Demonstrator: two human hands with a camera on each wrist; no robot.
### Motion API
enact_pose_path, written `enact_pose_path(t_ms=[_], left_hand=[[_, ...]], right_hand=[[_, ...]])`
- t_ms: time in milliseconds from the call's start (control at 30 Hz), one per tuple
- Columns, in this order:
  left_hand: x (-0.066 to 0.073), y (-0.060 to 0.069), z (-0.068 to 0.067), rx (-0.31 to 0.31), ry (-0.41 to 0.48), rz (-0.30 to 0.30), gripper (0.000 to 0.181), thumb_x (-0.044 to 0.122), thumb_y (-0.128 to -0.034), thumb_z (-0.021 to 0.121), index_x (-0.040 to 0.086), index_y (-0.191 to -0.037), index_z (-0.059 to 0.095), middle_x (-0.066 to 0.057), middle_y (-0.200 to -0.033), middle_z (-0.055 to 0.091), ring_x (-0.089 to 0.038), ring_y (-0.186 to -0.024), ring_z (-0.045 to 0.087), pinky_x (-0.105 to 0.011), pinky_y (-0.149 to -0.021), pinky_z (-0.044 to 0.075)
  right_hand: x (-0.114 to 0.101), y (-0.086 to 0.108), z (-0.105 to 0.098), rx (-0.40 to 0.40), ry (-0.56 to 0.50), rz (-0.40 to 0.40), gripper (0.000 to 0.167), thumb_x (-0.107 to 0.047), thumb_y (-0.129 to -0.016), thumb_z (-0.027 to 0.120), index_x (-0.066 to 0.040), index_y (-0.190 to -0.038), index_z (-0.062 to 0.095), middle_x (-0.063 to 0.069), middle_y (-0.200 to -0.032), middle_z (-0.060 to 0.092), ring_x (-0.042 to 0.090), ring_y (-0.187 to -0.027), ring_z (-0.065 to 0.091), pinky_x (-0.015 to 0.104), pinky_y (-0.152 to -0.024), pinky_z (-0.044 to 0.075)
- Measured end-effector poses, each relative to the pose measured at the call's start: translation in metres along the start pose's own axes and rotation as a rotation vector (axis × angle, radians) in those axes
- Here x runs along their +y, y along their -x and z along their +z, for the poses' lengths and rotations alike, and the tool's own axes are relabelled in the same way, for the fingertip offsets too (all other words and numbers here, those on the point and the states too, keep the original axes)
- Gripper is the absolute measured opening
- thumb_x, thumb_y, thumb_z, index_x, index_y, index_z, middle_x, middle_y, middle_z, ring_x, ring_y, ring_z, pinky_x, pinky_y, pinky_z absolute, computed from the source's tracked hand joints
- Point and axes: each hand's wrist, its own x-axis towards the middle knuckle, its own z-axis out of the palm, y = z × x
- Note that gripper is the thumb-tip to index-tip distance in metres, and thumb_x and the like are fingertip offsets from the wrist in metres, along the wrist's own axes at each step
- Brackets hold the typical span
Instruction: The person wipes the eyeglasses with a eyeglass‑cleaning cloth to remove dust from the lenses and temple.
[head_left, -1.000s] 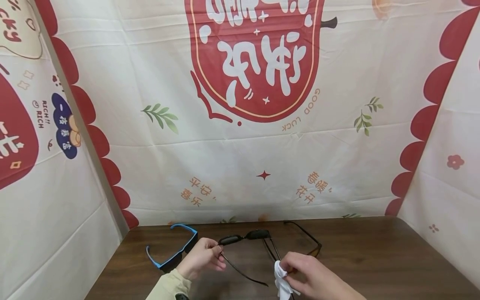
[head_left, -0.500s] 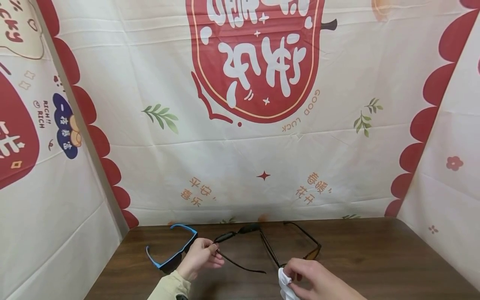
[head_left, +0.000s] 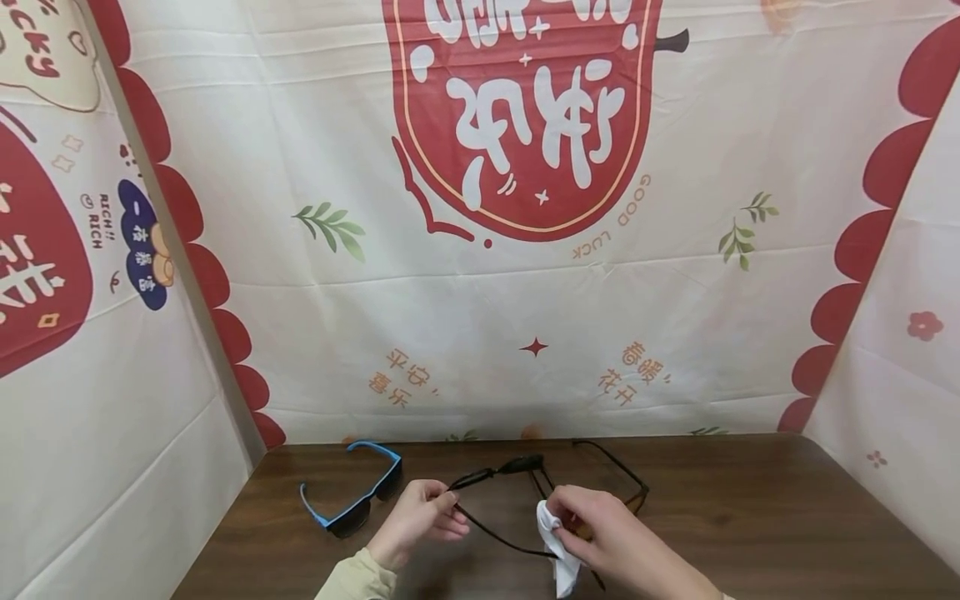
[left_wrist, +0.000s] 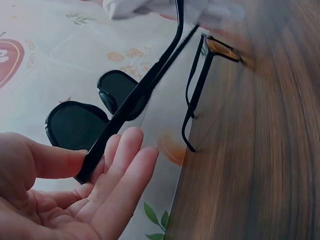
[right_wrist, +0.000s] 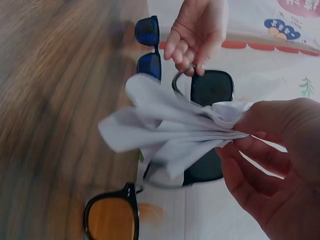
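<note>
Pinches black sunglasses [head_left: 522,464] with left hand [head_left: 420,518], thumb against fingers at one hinge corner, narrow grip, other fingers extended beside the near arm in left wrist view. Holds them up off the wooden tabletop [head_left: 750,508], lenses toward the backdrop [head_left: 465,317], both arms unfolded and pointing back at the person. Bunches white cloth [head_left: 564,573] in right hand [head_left: 611,533], pinched between thumb and fingertips, with loose folds fanning out in right wrist view. Overlaps the arms' free ends with that cloth in head view; can't tell if wrapped around or only in front. Shows a dark arm tip poking out past the cloth, just under right hand.

Has blue-armed sunglasses [head_left: 351,520] on the tabletop just left of left hand, arms open toward the backdrop, lenses on the nearer side. Has amber-lensed glasses [right_wrist: 112,217] on the tabletop too, beyond right hand and partly hidden by it in head view, arms also open toward the backdrop. Wears a pale sleeve [head_left: 358,577] on the left arm. Carries red scalloped edging, a big red emblem, green sprigs and orange characters on the white backdrop. Blurs around the cloth in both wrist views.
</note>
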Motion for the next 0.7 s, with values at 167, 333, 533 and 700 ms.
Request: enact_pose_path(t_ms=[167,333,533,700], left_hand=[[0.001,0.0,0.01,0.014,0.037,0.017,0.013,0.003,-0.0965,0.048,-0.002,-0.087,0.055,-0.011,-0.071,0.066,-0.017,-0.062,0.068,-0.036,-0.064,0.057],[0.0,0.001,0.019,0.011,0.091,0.051,0.011,0.003,-0.0956,0.049,-0.004,-0.09,0.055,-0.013,-0.071,0.067,-0.018,-0.062,0.068,-0.036,-0.064,0.057],[-0.001,0.001,0.03,0.021,0.112,0.06,0.012,0.003,-0.0966,0.048,-0.006,-0.093,0.056,-0.011,-0.069,0.066,-0.016,-0.06,0.068,-0.035,-0.062,0.057],[-0.004,0.001,0.04,0.029,0.111,0.071,0.013,0.001,-0.0973,0.047,-0.007,-0.093,0.056,-0.012,-0.069,0.066,-0.015,-0.058,0.067,-0.034,-0.061,0.057]], right_hand=[[-0.001,-0.01,0.009,0.007,0.03,-0.048,0.023,0.002,-0.084,0.07,-0.014,-0.092,0.055,-0.009,-0.082,0.056,-0.003,-0.069,0.052,0.018,-0.055,0.047],[-0.005,-0.019,0.019,0.008,0.01,-0.024,0.024,0.003,-0.083,0.07,-0.014,-0.088,0.055,-0.009,-0.081,0.057,-0.003,-0.07,0.055,0.017,-0.057,0.048],[-0.015,-0.033,0.026,0.016,0.035,0.069,0.023,0.002,-0.083,0.071,-0.015,-0.085,0.055,-0.009,-0.081,0.058,-0.001,-0.07,0.056,0.018,-0.057,0.049],[-0.021,-0.043,0.036,0.072,0.046,0.139,0.024,0.005,-0.082,0.07,-0.013,-0.083,0.055,-0.006,-0.08,0.059,0.002,-0.069,0.059,0.019,-0.057,0.05]])
